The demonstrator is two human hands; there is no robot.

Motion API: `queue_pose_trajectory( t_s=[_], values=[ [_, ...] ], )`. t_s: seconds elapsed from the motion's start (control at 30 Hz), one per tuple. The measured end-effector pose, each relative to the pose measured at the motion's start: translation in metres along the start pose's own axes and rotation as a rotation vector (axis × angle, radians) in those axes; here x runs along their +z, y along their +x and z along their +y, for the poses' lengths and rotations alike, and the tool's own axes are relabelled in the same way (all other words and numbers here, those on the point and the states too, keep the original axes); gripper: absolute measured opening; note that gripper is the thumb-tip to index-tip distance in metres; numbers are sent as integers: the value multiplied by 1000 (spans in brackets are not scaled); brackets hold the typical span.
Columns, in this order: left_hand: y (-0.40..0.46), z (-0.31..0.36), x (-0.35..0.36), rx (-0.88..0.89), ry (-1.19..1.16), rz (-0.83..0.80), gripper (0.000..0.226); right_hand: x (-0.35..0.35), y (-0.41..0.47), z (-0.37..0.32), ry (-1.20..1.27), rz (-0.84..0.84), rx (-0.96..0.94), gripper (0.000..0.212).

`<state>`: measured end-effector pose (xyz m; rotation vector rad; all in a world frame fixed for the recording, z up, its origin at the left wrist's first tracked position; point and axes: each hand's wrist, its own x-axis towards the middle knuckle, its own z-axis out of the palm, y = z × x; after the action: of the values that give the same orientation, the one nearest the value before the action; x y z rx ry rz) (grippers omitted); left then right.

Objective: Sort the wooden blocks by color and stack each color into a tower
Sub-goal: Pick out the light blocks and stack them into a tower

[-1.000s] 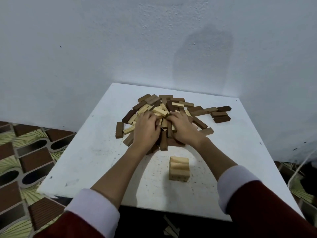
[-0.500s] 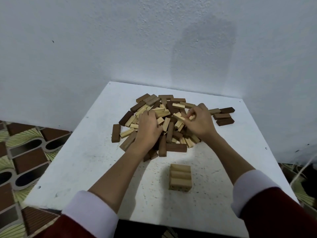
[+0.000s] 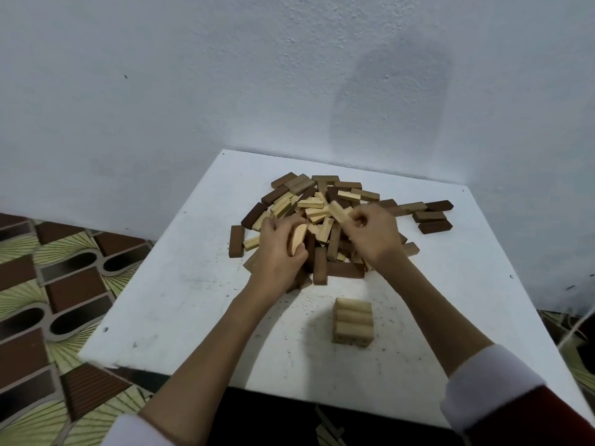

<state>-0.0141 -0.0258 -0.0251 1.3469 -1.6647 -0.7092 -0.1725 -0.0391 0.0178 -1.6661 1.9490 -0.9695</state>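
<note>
A light block (image 3: 297, 240) is gripped by the left hand (image 3: 279, 252); another light block (image 3: 338, 210) is pinched by the right hand (image 3: 370, 235) over the pile (image 3: 318, 201) on the worktop (image 3: 180, 294).

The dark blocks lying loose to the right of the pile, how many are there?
3: one dark block farthest back, one just nearer, one nearest; others may hide in the pile.

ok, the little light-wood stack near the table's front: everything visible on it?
The light stack is pale, unpainted-looking wood: three blocks laid side by side form the top layer, long sides touching, rounded edges showing. Block ends with dark spots show on the near face; the layer count is unclear. It stands upright and squared on the white table, apart from the mixed pile behind it. Neither hand touches it.
</note>
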Motion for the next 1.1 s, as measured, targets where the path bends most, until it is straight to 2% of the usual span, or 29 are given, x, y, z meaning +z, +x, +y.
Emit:
queue_pose_trajectory(
  t_s=[0.13, 0.27, 0.47, 0.6, 0.7, 0.87, 0.97, 1.1],
  values=[
    [-23, -6, -16, -1, -105, 46, 45, 10, -50, -42, 120, -144, -111, 11],
    [-48, -26, -35, -27, -73, 78, 52, 43, -91, -56, 201, -191, -62, 23],
    [-82, -51, -61, -105, 108, -21, 57, 95, -126, -39, -13, -92, 124, 15],
    [-88, -55, -66, -87, 199, -141, 62, 104, -133, -30, -196, -220, 96, 27],
    [-88, -58, -63, -91, 208, -161, 64, 103, -132, -29, -64, -145, 80, 34],
    [-90, -62, -51, -89, 262, -86, 59, 91, -129, -36, 48, -55, 63, 35],
    [-89, -59, -48, -94, 275, -66, 57, 92, -130, -35, 187, -52, 40, 29],
    [-88, -55, -46, -63, 278, -87, 60, 98, -126, -26, 256, 54, 75, 19]
  ],
)
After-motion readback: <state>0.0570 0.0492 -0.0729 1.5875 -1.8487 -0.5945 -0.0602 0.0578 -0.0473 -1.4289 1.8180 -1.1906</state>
